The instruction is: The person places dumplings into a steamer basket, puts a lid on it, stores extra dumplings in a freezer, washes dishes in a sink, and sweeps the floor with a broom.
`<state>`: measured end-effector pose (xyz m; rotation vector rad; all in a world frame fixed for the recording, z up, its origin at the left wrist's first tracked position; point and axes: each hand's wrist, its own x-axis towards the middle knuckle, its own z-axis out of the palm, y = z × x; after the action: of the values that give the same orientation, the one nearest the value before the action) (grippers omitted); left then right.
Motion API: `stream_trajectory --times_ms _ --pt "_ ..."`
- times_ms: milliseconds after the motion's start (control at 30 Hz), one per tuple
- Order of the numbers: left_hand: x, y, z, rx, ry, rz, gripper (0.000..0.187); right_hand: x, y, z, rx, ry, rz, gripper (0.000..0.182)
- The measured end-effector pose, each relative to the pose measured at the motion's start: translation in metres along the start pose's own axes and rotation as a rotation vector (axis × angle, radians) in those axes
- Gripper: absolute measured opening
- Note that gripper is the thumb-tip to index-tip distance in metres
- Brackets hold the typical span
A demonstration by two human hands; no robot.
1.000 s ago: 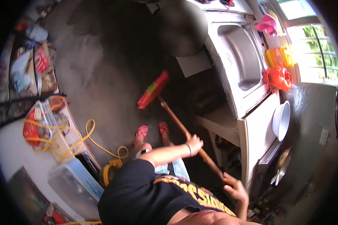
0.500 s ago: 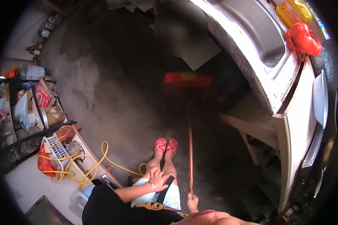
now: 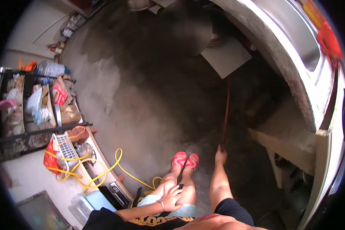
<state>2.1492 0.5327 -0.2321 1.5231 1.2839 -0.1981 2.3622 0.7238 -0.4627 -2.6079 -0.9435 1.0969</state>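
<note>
**Broom pushed under the counter, one hand on the thigh**

Half a second ago the long reddish wooden broom handle (image 3: 225,115) stood near the feet with its red head blurred in the open floor; now it reaches away under the grey stone counter's (image 3: 291,73) front edge, and the arm behind it has straightened out. The right hand (image 3: 220,155) has its fingers closed around the handle's near end. The left hand (image 3: 171,197), as before, rests on the thigh with fingers spread flat, holding nothing.

The broom head is lost in the dark beneath the counter. The handle itself is thin, slightly blurred and dim against the shadow. A dark round blur covers the top centre. The red sandals (image 3: 185,160) stand together on the bare concrete floor (image 3: 134,115), just left of the right hand.
</note>
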Motion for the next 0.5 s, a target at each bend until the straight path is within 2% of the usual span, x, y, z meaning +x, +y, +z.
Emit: stream_trajectory --times_ms 67,100,133,167,233,267,300,333,367,400,433,467,500 --pt "0.0 -0.002 0.01 -0.018 -0.043 0.007 0.059 -0.045 0.061 -0.031 -0.037 -0.09 0.001 0.054" --pt "-0.001 -0.003 0.019 -0.008 -0.071 0.001 0.063 -0.082 0.077 -0.052 -0.122 -0.022 0.0 0.053" --pt "-0.003 0.002 0.016 -0.01 -0.072 -0.021 0.067 -0.105 0.124 -0.063 -0.043 0.026 -0.177 0.053" --pt "-0.004 0.002 0.022 -0.028 -0.039 -0.018 0.067 -0.142 0.137 -0.09 -0.08 0.021 -0.156 0.051" --pt "-0.008 0.003 0.015 -0.1 -0.008 0.008 0.049 -0.192 0.21 -0.134 -0.081 -0.091 -0.21 0.042" --pt "-0.007 -0.004 0.031 -0.149 0.101 0.038 0.042 -0.226 0.212 -0.168 -0.095 -0.147 -0.183 0.041" --pt "-0.007 -0.003 0.023 -0.112 0.059 0.022 0.045 -0.26 0.192 -0.202 -0.07 -0.195 -0.132 0.04" --pt "-0.004 -0.011 0.032 -0.148 0.222 0.081 0.042 -0.282 0.189 -0.228 -0.201 -0.2 -0.017 0.042" --pt "-0.006 -0.004 0.01 -0.067 0.317 0.083 0.033 -0.298 0.189 -0.251 -0.273 -0.21 0.021 0.042" --pt "0.0 -0.011 0.002 -0.11 0.237 0.021 0.028 -0.306 0.184 -0.27 -0.322 -0.239 0.021 0.043" --pt "-0.001 -0.014 -0.01 -0.156 0.259 -0.026 0.027 -0.311 0.179 -0.287 -0.367 -0.263 0.019 0.044" --pt "0.001 -0.027 -0.001 -0.207 0.503 -0.053 0.027 -0.314 0.171 -0.304 -0.397 -0.282 0.007 0.045" --pt "0.0 -0.044 -0.007 -0.067 0.569 -0.027 0.025 -0.314 0.161 -0.318 -0.432 -0.3 -0.014 0.045"
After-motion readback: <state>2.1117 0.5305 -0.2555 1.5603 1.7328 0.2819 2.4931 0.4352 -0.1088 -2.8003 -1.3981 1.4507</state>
